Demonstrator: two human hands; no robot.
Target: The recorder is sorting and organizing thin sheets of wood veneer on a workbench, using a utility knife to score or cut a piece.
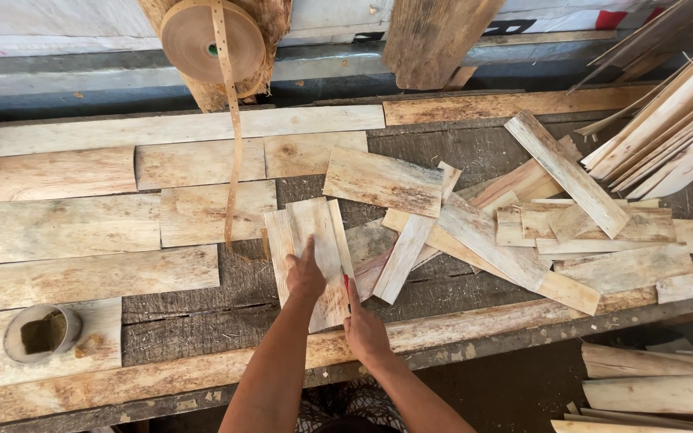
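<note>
My left hand [305, 275] presses flat on a small stack of thin wood veneer pieces [313, 232] lying upright-lengthwise on the workbench. My right hand [364, 330] sits just right of that stack at its lower edge, gripping a small red-handled tool [347, 286] whose tip lies along the stack's right side. A roll of brown paper tape [212, 38] hangs above, and its loose strip [233, 160] dangles down to just left of the stack.
Veneer sheets [58, 224] lie in rows on the left of the bench. A loose pile of veneer scraps [523, 232] covers the right. A small round container [42, 333] stands at the front left. Long strips [667, 128] lean at the far right; more lie on the floor [651, 385].
</note>
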